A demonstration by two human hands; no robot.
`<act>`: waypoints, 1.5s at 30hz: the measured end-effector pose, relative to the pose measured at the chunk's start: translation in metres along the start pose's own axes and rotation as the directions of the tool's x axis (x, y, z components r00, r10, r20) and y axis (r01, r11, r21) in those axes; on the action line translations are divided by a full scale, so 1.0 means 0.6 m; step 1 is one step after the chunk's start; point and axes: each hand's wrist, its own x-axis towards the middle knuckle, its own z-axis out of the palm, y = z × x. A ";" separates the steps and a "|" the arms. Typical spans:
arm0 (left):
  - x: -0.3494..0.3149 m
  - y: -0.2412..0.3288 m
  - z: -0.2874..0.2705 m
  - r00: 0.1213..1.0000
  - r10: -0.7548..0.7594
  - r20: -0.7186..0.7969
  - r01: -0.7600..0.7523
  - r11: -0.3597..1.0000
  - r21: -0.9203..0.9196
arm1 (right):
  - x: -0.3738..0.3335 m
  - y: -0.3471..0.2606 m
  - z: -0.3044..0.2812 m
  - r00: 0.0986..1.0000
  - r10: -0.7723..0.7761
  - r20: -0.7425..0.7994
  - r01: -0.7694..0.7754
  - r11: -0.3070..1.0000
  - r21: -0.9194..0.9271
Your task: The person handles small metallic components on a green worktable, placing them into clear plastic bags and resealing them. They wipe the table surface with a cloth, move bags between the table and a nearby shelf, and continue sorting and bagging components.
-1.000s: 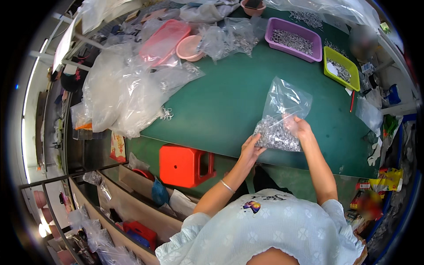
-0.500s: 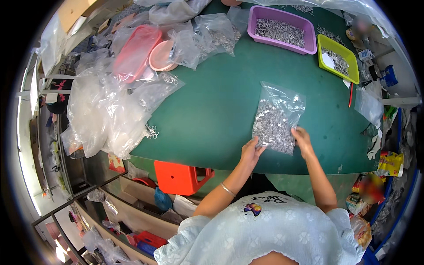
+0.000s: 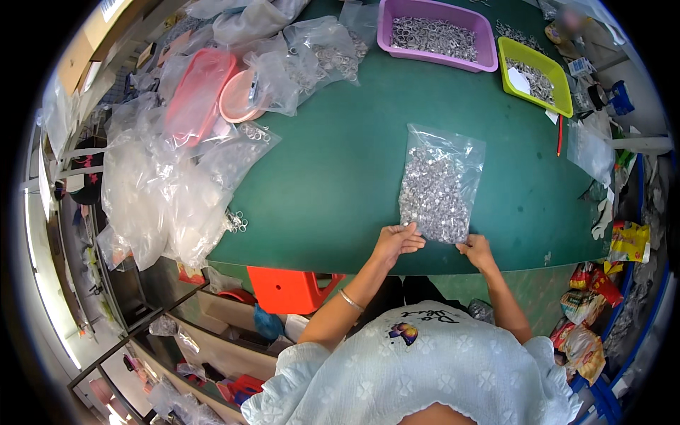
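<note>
Forearms [image 3: 363, 283] angle in toward each other, both hands down at the near end of a clear bag [image 3: 443, 185] full of silvery bits [image 3: 431, 205], lying on the green table [image 3: 319, 184]. Left hand [image 3: 400, 243] has its fingers stretched inward, thumb at one corner, can't tell if it's really gripping. Right hand [image 3: 478, 251] is curled, pinching the other corner.

Near, head-height fisheye view downward over left hand [image 3: 397, 243], right hand [image 3: 479, 251], green table [image 3: 326, 191].
</note>
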 end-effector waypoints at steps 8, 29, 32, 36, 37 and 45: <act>-0.018 0.035 0.042 0.967 0.256 0.016 -0.254 0.946 0.200 | -0.026 -0.034 -0.052 1.000 0.028 0.004 -0.026 0.857 0.515; -0.115 0.132 0.181 0.871 0.398 0.286 -0.427 0.903 0.045 | -0.078 -0.156 -0.272 0.906 -0.096 -0.411 0.310 0.813 0.493; -0.118 0.139 0.192 0.791 0.494 0.361 -0.520 0.854 -0.029 | -0.079 -0.159 -0.289 0.864 -0.152 -0.480 0.416 0.752 0.512; -0.118 0.136 0.198 0.672 0.645 0.365 -0.702 0.711 0.037 | -0.094 -0.178 -0.298 0.805 -0.186 -0.563 0.498 0.728 0.471; -0.120 0.135 0.192 0.668 0.642 0.377 -0.717 0.691 0.095 | -0.104 -0.190 -0.302 0.806 -0.193 -0.560 0.495 0.737 0.459; -0.185 0.125 0.061 0.631 0.720 0.289 -0.773 0.615 0.156 | -0.201 -0.240 -0.253 0.754 -0.544 -0.367 0.626 0.765 0.150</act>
